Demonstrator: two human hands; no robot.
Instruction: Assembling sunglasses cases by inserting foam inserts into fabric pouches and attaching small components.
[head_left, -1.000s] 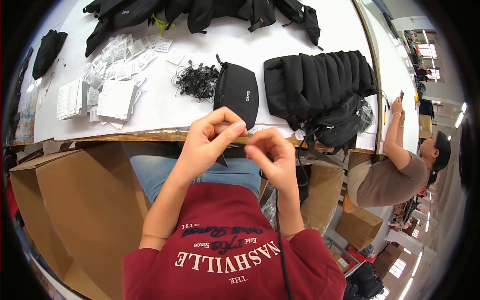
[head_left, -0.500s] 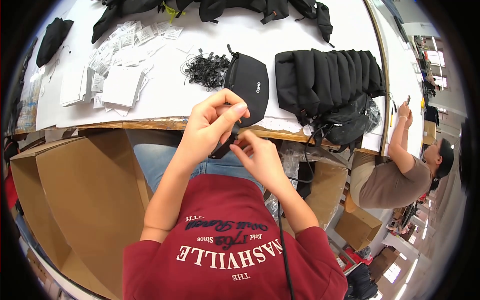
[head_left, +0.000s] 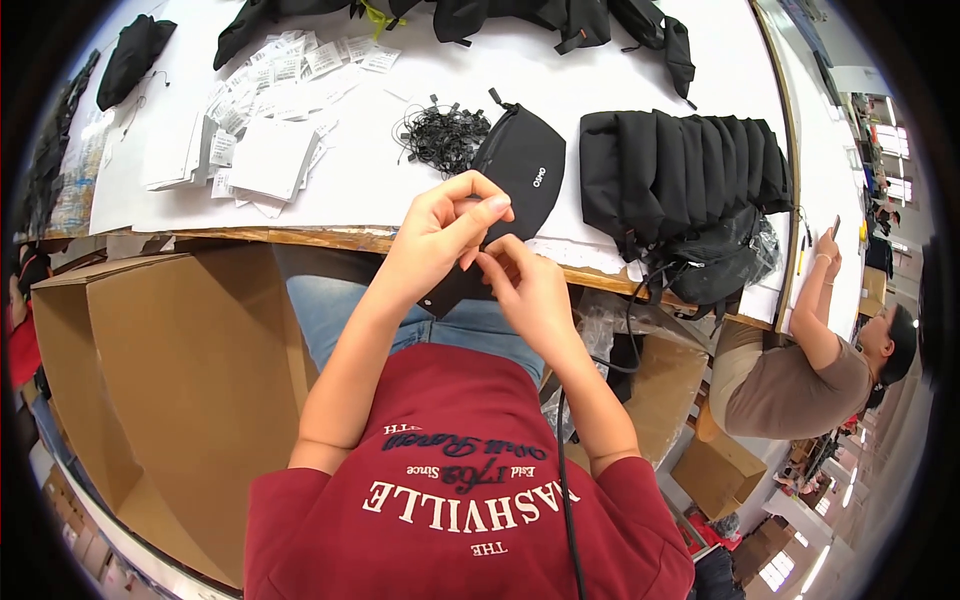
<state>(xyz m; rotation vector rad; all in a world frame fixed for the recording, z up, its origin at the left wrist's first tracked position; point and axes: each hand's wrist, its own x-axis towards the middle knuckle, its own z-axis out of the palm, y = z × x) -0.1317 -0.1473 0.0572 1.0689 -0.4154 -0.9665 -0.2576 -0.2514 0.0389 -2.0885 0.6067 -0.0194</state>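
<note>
Over the table's front edge, my left hand [head_left: 447, 238] is closed in a pinch, fingers curled toward the thumb; what it grips is hidden. Just right of it and slightly lower, my right hand [head_left: 527, 285] also pinches, the fingertips of both hands nearly meeting. Whatever sits between them is too small to make out. Below the hands, over my lap, hangs a flat black tag-like piece [head_left: 440, 300] with a small pale spot near its corner. A black zippered pouch [head_left: 528, 165] with white lettering lies behind the hands, partly covered by them.
Beside the pouch lies a tangle of black tag strings [head_left: 445, 135]. White cards [head_left: 272, 160] and printed labels [head_left: 285, 65] are piled at left. A row of black pouches [head_left: 685, 170] stands at right. An open cardboard box [head_left: 190, 370] is below left; a co-worker [head_left: 805, 385] sits at right.
The view has shifted, so the table things appear farther right. My right hand's fingertips have come up closer to my left hand. The black piece below shows more of its flat face.
</note>
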